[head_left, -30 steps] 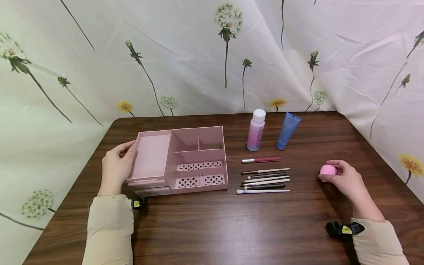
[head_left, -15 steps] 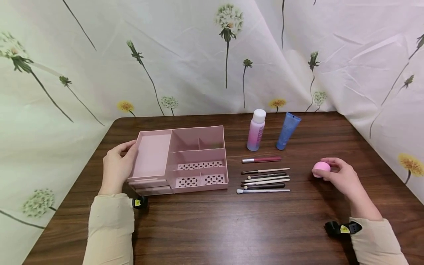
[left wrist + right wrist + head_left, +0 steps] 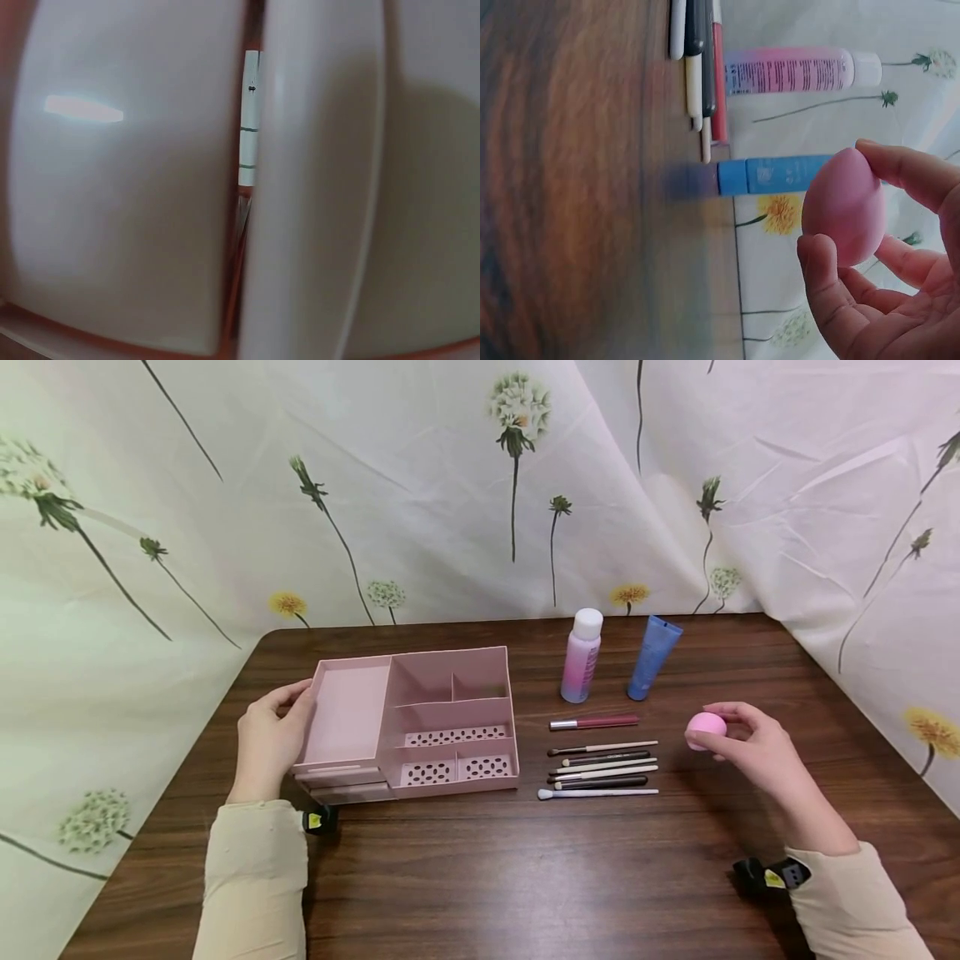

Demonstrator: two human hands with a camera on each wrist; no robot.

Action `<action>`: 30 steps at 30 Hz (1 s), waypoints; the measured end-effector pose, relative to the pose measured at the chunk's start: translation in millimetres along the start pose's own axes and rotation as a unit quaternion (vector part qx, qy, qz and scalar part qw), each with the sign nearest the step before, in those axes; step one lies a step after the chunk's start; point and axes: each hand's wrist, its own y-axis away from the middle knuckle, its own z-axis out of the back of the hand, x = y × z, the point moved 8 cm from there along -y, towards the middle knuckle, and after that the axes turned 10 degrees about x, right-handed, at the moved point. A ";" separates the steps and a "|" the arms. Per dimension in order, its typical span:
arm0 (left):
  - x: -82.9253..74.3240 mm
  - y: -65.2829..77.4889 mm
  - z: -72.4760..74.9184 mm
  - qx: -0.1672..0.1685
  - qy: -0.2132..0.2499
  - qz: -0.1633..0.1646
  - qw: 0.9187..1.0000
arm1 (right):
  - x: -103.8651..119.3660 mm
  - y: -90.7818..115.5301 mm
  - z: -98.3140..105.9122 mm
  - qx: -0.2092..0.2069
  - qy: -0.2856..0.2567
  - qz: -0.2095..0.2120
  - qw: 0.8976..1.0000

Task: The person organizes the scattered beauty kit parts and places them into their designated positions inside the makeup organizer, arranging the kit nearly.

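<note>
My right hand (image 3: 757, 752) pinches a pink, egg-shaped makeup sponge (image 3: 707, 731) between thumb and fingers, to the right of the brushes. The right wrist view shows the sponge (image 3: 846, 206) held off the table. At the left, my left hand (image 3: 272, 735) rests with thumb and fingers against the outer left side of a pink makeup organizer (image 3: 347, 710). This has a flat top at left, two drawers below it and open compartments at right. Close up, the left wrist view shows pale drawer fronts (image 3: 127, 187); the left fingers are out of sight there.
Several makeup brushes (image 3: 603, 768) lie side by side right of the organizer, with a dark-red-handled one (image 3: 594, 722) behind them. A pink spray bottle (image 3: 581, 660) and a blue tube (image 3: 652, 660) stand at the back. A flowered cloth (image 3: 450, 485) hangs behind the table.
My right hand has carried the sponge leftward and up from the table toward the brushes. The left hand stays at the organizer's side.
</note>
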 end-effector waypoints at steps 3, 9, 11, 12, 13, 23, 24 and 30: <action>0.0 0.3 -0.2 -0.001 -0.002 -0.001 1.000 | 7.9 -0.7 -2.4 0.002 0.019 0.010 1.000; -0.9 0.8 -0.4 -0.002 -0.006 -0.004 1.000 | 23.4 -3.2 -8.2 0.005 0.052 0.028 0.998; -1.0 0.8 -0.3 -0.003 -0.006 -0.004 1.000 | 29.6 -4.2 -10.3 0.005 0.051 0.039 0.998; -0.9 0.7 -0.3 -0.003 -0.006 -0.004 1.000 | 32.5 -4.7 -11.5 0.006 0.049 0.044 0.998; -0.9 0.7 -0.2 -0.003 -0.006 -0.003 1.000 | 35.8 -5.1 -12.5 0.005 0.048 0.050 0.998; -0.6 0.7 0.4 0.000 -0.002 -0.004 1.000 | 63.6 -7.5 -26.9 0.022 0.048 0.079 0.995; -0.6 0.8 0.5 0.000 -0.002 -0.005 1.000 | 65.5 -7.9 -28.4 0.024 0.049 0.078 0.995; -1.1 1.2 1.0 -0.001 -0.003 -0.008 1.000 | 76.3 -11.4 -38.6 0.039 0.045 0.086 0.995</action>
